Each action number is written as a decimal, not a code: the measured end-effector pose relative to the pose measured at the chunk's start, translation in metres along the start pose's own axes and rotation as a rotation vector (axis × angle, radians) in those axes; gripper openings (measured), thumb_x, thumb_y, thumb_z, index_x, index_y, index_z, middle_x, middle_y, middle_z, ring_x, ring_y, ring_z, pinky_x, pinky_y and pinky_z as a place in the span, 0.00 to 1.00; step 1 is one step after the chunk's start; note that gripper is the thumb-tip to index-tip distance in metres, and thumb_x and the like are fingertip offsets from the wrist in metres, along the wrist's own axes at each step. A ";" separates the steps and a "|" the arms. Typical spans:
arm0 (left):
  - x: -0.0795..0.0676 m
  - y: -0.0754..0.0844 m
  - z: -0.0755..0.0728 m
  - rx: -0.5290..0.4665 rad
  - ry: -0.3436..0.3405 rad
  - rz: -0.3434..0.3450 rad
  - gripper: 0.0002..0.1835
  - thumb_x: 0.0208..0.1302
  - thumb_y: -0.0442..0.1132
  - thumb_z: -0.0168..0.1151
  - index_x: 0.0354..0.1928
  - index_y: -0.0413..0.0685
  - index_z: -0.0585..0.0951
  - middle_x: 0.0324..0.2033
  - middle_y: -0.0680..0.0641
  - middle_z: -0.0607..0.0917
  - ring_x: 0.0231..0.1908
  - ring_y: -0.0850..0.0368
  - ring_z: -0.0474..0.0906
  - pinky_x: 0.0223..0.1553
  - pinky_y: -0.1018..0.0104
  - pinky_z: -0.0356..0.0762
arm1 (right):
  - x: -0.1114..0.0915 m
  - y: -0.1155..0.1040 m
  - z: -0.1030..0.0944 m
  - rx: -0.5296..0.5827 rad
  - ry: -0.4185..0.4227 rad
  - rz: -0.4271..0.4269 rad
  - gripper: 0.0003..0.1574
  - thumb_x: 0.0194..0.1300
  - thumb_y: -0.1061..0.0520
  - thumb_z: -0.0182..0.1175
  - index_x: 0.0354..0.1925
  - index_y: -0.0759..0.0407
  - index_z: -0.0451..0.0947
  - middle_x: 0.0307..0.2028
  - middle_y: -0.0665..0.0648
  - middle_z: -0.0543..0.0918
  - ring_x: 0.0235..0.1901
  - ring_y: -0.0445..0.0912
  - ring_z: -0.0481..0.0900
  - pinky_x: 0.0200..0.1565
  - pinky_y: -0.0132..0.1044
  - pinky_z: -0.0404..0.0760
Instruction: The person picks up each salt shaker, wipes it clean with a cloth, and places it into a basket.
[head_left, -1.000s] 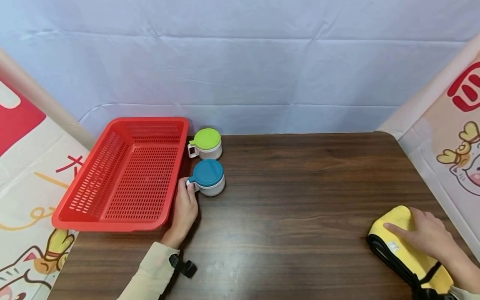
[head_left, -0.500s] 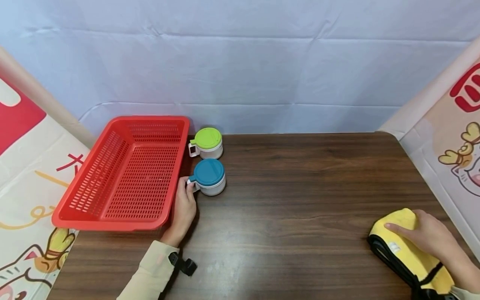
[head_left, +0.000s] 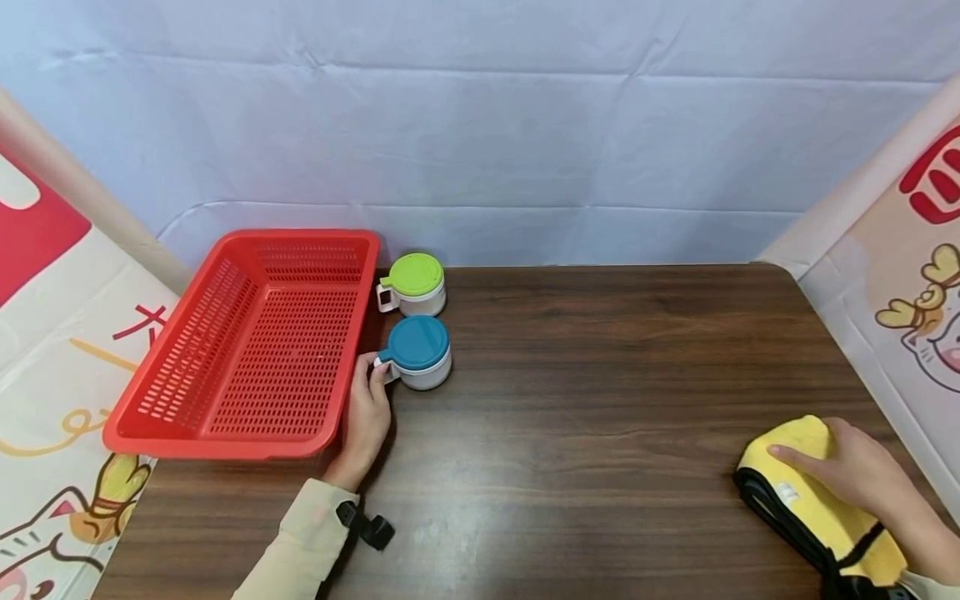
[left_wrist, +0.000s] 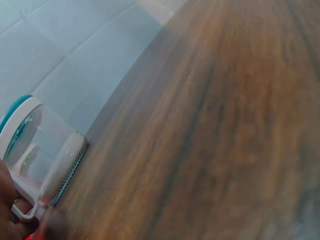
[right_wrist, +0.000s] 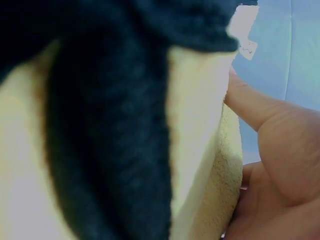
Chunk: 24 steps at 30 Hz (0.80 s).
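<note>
In the head view my left hand (head_left: 365,421) pinches the handle of a clear seasoning jar with a blue lid (head_left: 418,343). The left wrist view shows the fingers at that handle and the jar (left_wrist: 45,150) standing on the tabletop. Just behind it stands a similar jar with a green lid (head_left: 417,277), its handle toward the left. At the far right my right hand (head_left: 862,467) grips a folded yellow towel with black edging (head_left: 806,492), thumb on top. Most of the right fingers are hidden behind the towel, which fills much of the right wrist view.
A red plastic basket (head_left: 341,408) with slotted walls stands left of both jars, close beside my left hand. The dark wooden table (head_left: 585,417) runs back to a pale cloth backdrop (head_left: 480,125). Printed cloths hang at both sides.
Both hands keep their holds, on the jar's handle and on the towel. The right hand and towel have shifted only very slightly; the jars and basket stay in place.
</note>
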<state>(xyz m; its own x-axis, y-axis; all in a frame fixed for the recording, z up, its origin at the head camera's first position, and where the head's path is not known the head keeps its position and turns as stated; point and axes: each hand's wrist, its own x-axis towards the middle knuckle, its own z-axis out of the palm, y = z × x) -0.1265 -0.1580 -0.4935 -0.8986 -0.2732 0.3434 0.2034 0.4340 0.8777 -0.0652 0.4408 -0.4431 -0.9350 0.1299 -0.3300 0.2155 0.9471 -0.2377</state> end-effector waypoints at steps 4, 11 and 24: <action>-0.001 0.000 0.001 -0.010 0.002 -0.008 0.10 0.78 0.32 0.52 0.50 0.29 0.76 0.42 0.35 0.80 0.44 0.49 0.76 0.47 0.72 0.70 | -0.001 -0.001 0.000 0.002 -0.008 0.004 0.67 0.69 0.29 0.58 0.59 0.96 0.52 0.50 0.94 0.64 0.42 0.77 0.73 0.38 0.63 0.77; -0.001 0.000 0.003 -0.018 0.013 0.005 0.11 0.78 0.34 0.52 0.50 0.30 0.76 0.42 0.36 0.80 0.44 0.49 0.76 0.47 0.72 0.70 | -0.001 -0.001 -0.001 0.008 -0.012 0.003 0.68 0.69 0.29 0.58 0.60 0.96 0.51 0.51 0.94 0.64 0.43 0.78 0.73 0.39 0.64 0.77; 0.000 0.009 0.008 0.036 0.036 0.059 0.07 0.75 0.31 0.57 0.46 0.32 0.79 0.39 0.37 0.83 0.39 0.49 0.77 0.44 0.63 0.74 | 0.000 -0.001 0.000 0.004 -0.005 -0.001 0.68 0.68 0.29 0.59 0.59 0.96 0.52 0.49 0.94 0.65 0.41 0.76 0.74 0.37 0.62 0.77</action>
<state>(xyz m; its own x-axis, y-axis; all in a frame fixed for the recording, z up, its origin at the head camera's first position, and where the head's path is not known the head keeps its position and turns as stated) -0.1280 -0.1472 -0.4880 -0.8704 -0.2769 0.4070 0.2414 0.4805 0.8431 -0.0658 0.4401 -0.4425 -0.9338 0.1273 -0.3344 0.2156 0.9460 -0.2421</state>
